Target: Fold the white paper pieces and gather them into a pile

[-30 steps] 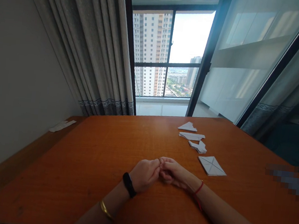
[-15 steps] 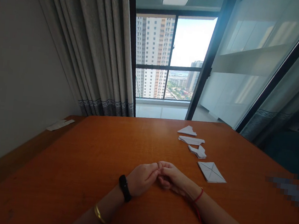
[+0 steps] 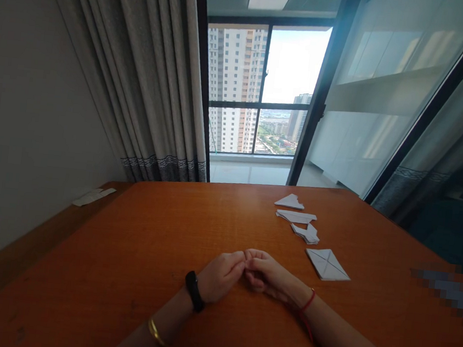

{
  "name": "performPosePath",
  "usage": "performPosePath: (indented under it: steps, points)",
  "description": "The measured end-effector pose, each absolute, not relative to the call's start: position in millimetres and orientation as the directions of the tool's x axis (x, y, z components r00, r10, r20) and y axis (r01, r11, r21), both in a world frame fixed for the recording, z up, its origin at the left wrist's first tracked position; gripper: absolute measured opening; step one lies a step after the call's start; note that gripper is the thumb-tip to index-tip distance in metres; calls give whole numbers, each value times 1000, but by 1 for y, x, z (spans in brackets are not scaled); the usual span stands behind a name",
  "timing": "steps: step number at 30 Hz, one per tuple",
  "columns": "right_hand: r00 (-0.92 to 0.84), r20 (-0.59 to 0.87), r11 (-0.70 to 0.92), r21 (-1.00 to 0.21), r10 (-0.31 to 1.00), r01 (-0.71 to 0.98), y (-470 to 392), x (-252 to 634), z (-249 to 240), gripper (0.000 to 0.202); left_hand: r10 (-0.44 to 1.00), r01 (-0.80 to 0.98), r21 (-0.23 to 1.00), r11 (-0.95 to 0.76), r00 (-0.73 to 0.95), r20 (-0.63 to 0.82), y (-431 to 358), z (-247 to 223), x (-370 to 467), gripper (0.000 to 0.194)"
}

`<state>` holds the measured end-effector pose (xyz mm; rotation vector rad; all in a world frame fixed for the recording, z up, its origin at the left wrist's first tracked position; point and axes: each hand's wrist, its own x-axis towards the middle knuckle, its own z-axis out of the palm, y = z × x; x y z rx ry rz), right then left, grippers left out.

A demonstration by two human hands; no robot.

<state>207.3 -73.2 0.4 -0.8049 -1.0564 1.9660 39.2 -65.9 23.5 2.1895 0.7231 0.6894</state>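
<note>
My left hand (image 3: 219,277), with a black band on the wrist, rests over the wooden table, its fingers curled closed. Against its fingertips lies my right hand (image 3: 267,272), also with bent, closed fingers and a red cord at the wrist. The two hands touch at the fingers, and whatever may be between them is hidden. Nearest to my right hand is a folded white paper square (image 3: 328,265) with crossing creases or lines, flat on the table and apart from the hand.
Beyond the square lie several cut, folded paper pieces: a notched one (image 3: 306,233), a long strip (image 3: 296,217) and a triangle (image 3: 290,202). White paper (image 3: 94,196) sits on the left ledge by the wall. A curtain (image 3: 154,77) and glass door stand behind the table (image 3: 160,221).
</note>
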Motion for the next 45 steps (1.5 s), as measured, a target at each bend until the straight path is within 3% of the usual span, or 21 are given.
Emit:
performPosePath:
  steps: [7, 16, 27, 34, 41, 45]
  points:
    - [-534, -170, -378, -873, 828, -308, -73, 207, 2, 26, 679, 245, 816, -523, 699, 226, -64, 22, 39, 28]
    - [-532, -124, -310, -910, 837, -275, -72, 208, -3, 25, 715, 73, 969, -238, 688, 124, -59, 14, 42, 32]
    - [-479, 7, 33, -998, 878, 46, -76, 204, 3, 34, 748, 35, 981, -193, 652, 124, -57, 11, 42, 22]
    - [-475, 24, 52, -998, 880, 47, -78, 202, 0, 34, 755, 33, 985, -171, 647, 109, -57, 12, 43, 23]
    - [-444, 17, 30, -999, 896, 21, -78, 201, 4, 39, 718, -162, 986, 38, 691, 86, -54, 7, 46, 26]
    - [-449, 37, 45, -999, 893, 7, -77, 203, 5, 38, 728, -150, 989, 8, 679, 97, -56, 10, 47, 26]
